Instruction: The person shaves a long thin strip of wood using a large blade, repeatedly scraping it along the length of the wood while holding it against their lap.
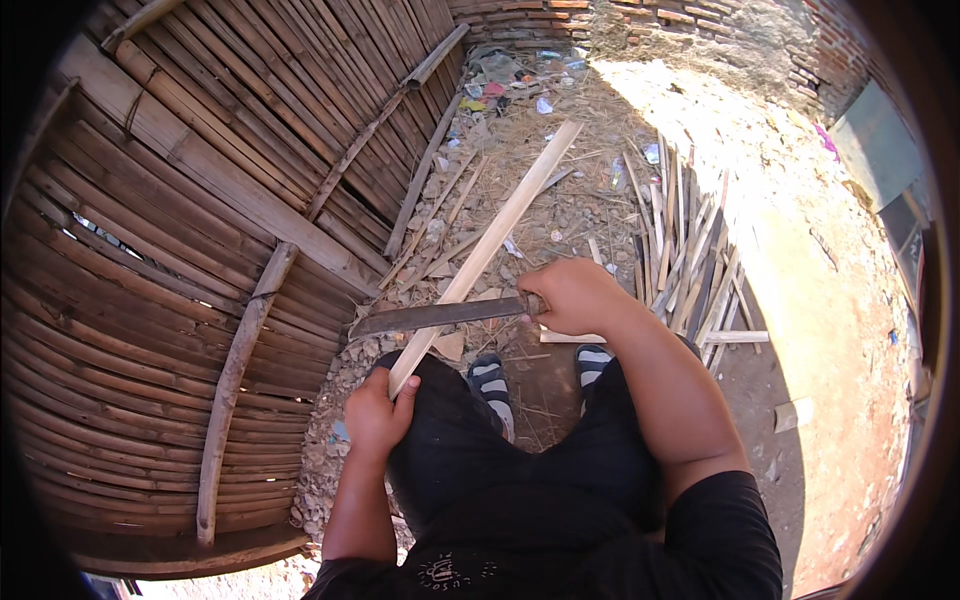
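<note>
**Dark long blade (440, 317) crosses pale wooden strip (497, 235) at mid-frame**

Slightly left of the frame's centre, the strip slants from a low end near the left knee to a high end in the upper middle. The left hand (378, 412), in the lower left of centre, grasps that low end, its thumb lying along the wood. The right hand (575, 297), just right of the centre, is clenched around the handle (533, 303) of the blade. The blade reaches leftward from this fist, almost level, and passes over the lower part of the strip, above the left hand and well apart from it. Whether its edge bites into the wood is too small to tell.

Below the centre are black trousers (440, 450) and two feet in dark-and-white striped footwear (490, 385), set apart on brown ground. A black shirt (540, 555) fills the bottom middle.

Right of the centre, a loose pile of thin sticks (690, 250) fans out over the ground, and a short pale block (793, 414) lies at the lower right. A wall of bamboo slats (250, 120) covers the left side, a brick wall (690, 18) runs along the top, and bright sunlight falls on the right side of the ground.
</note>
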A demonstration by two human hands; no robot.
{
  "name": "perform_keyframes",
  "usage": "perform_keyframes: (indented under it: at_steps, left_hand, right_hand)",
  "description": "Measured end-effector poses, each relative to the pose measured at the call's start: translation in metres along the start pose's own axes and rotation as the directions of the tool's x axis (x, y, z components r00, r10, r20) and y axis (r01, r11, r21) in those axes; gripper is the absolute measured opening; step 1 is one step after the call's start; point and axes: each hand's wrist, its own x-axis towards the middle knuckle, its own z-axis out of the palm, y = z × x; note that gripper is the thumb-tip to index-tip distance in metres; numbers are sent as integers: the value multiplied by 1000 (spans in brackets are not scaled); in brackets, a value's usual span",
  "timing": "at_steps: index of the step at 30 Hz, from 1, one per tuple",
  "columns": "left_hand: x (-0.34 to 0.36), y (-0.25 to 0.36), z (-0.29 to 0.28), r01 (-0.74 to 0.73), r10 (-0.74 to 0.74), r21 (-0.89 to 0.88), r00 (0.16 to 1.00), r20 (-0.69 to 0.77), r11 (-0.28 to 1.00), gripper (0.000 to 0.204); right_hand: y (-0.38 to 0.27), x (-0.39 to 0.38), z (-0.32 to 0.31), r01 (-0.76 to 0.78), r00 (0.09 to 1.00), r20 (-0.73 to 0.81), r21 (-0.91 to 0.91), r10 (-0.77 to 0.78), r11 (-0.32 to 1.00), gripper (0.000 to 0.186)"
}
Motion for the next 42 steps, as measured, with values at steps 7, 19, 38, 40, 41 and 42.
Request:
perform_keyframes:
  at_steps: [7,19,38,40,41,42]
  left_hand:
    - [6,6,-4,25,-25,-15,999,47,1000,46]
    - [7,5,-11,37,-34,-32,995,94,999,50]
    - [5,5,-7,19,-18,-20,998,66,1000,50]
    - [5,5,-9,15,-13,-21,998,62,1000,50]
    - [5,5,-9,15,-13,-25,998,65,1000,50]
    - [5,6,-9,17,-15,-30,998,68,999,50]
  right_hand:
    - [90,-7,-4,-317,859,-316,293,404,902,42]
    - [4,4,12,-10,1000,-9,-11,10,1000,41]
    - [-4,3,7,11,999,32,-45,-9,999,35]
    - [1,2,7,21,1000,-12,10,-21,1000,39]
    - [7,-1,7,24,999,-32,35,-22,999,41]
    - [16,-2,5,-34,994,-97,60,40,998,41]
